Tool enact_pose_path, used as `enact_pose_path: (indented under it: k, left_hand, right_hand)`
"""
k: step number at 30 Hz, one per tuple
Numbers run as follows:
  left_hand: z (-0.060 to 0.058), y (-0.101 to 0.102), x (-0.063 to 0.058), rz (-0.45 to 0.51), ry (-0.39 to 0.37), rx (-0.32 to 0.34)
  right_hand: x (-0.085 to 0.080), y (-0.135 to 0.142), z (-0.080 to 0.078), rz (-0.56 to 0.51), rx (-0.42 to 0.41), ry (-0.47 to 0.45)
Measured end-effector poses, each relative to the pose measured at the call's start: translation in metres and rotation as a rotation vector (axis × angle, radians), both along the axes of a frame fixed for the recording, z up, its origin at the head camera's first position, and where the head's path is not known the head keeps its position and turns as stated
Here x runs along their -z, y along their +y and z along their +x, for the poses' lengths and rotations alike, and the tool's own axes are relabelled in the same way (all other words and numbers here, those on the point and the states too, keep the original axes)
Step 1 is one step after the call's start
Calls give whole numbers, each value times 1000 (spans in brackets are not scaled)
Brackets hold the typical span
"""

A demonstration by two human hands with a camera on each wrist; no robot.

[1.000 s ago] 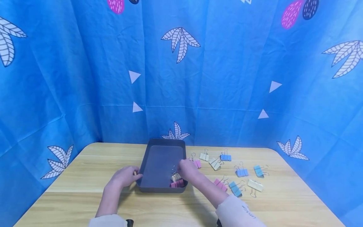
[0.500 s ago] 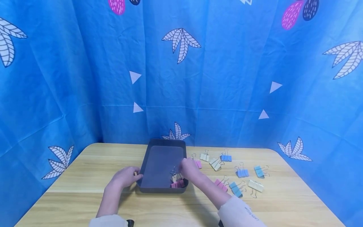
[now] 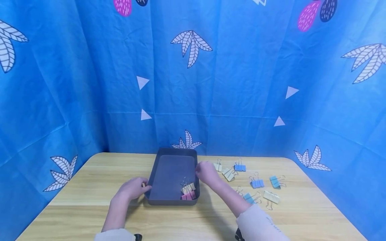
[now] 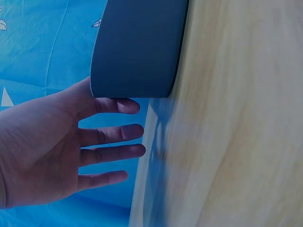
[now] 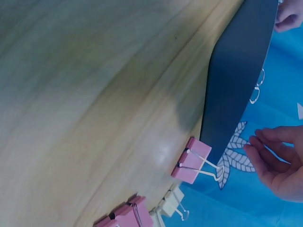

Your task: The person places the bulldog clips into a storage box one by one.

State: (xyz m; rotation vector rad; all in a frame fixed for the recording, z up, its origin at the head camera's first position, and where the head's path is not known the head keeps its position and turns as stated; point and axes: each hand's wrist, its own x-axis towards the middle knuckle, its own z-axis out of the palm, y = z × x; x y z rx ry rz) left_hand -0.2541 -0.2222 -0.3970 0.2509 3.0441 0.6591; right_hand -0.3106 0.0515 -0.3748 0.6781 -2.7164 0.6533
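A dark grey tray sits on the table, and my left hand pinches its left wall, thumb over the rim. In the left wrist view the other fingers stretch out along the outside. Two binder clips lie in the tray's near right corner: a pale yellow binder clip and a pink binder clip. My right hand hovers at the tray's right rim, fingers loosely bent and holding nothing. Close by, a pink binder clip stands beside the tray wall in the right wrist view; in the head view the hand hides it.
Several binder clips are scattered right of the tray, among them a blue clip, a teal clip and a cream clip. My right forearm mostly covers another pink clip. A blue patterned curtain hangs behind the wooden table.
My right hand has left the clips in the tray corner and moved right and away from me, past the rim. The yellow clip there now shows more fully. My left hand stays put.
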Motion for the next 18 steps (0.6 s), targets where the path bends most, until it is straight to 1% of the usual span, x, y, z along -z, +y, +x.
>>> enact_pose_path:
  k: [5,9,14,16,18]
  left_hand:
    - [1,0,0,2,-2,-2]
    - [0,0,0,6,-1,-3]
    - [-1,-1,1,1,4,-1]
    - [-1,-1,1,1,1,-4]
    - [-1,-1,1,0,-1,-6]
  right_hand:
    - [-5,5,-2,9,47,-33]
    - [-6,10,-4,16,81,-34]
    - [-3,17,-12,2,103,-41]
    - [-1,20,-15,8,119,-30]
    - [0,23,-17,-3,141,-46]
